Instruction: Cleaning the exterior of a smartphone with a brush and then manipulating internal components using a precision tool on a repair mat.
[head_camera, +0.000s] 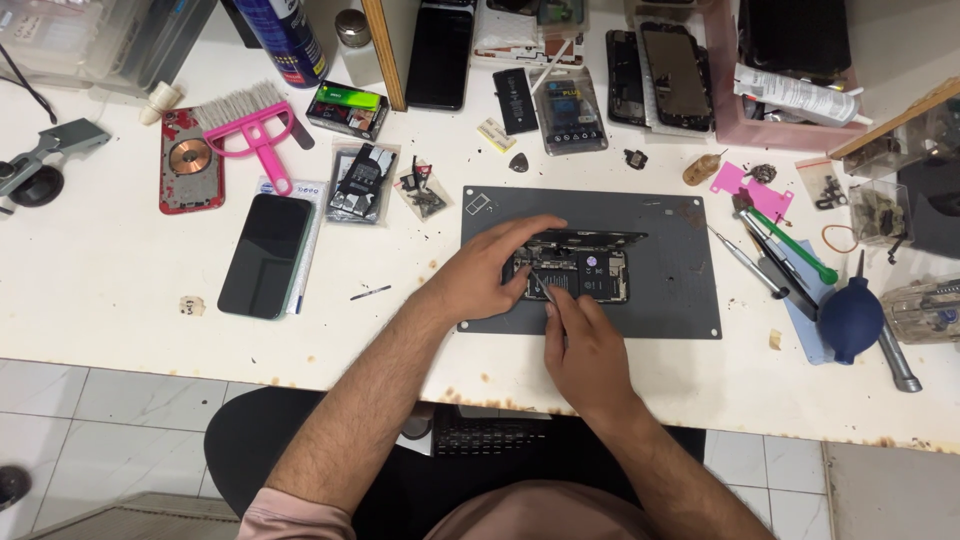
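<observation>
An opened smartphone (590, 275) lies on a dark grey work mat (670, 270), its insides showing and its screen panel (590, 238) lifted along the far edge. My left hand (490, 270) rests on the phone's left end, fingers curled over the raised screen edge. From the near side, my right hand (585, 345) pinches thin metal tweezers (541, 288) whose tip points into the phone's upper left interior.
A black phone (266, 255) lies face up at left, near a pink brush (252, 125) and a red phone back (188, 160). Screwdrivers (775, 255) and a blue air blower (850, 318) sit right of the mat. Spare parts and phones crowd the far edge.
</observation>
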